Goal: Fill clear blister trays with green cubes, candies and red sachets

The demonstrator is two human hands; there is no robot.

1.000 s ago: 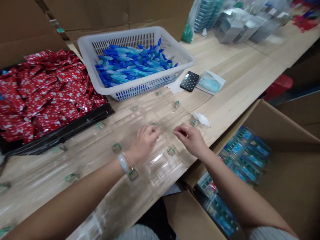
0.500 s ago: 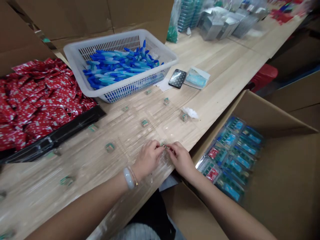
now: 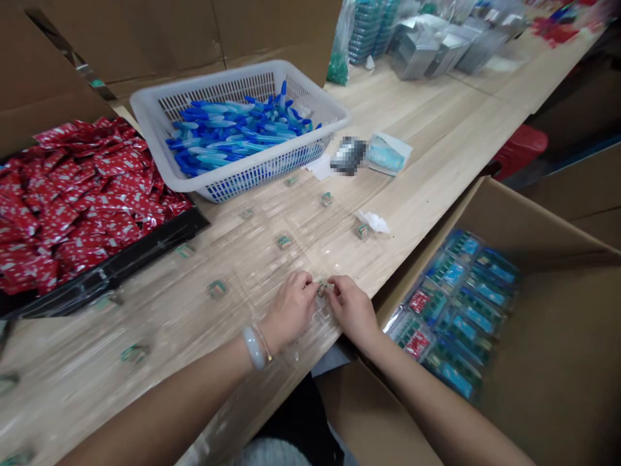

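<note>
My left hand [image 3: 292, 307] and my right hand [image 3: 353, 312] meet near the table's front edge. Their fingertips pinch a small green-and-tan piece [image 3: 322, 288] from either side; its kind is too small to make out, and the fingers partly cover it. Beneath lies clear plastic packaging [image 3: 334, 259], thin and hard to see against the wood. Similar small pieces sit spaced out across the clear plastic, among them one [image 3: 284, 241] beyond my hands and another [image 3: 217, 288] to their left. A pale bangle [image 3: 253, 347] is round my left wrist.
A white basket [image 3: 160, 165] of blue pens stands at the back. To its left, red packets [image 3: 82, 194] fill a black-edged box. An open carton [image 3: 548, 239] holding clear packs is below right. A crumpled tissue [image 3: 373, 221] and a blue mask [image 3: 387, 153] lie on the table.
Both hands stay together at the same small piece, with only slight finger movement. The whole view has shifted a little.
</note>
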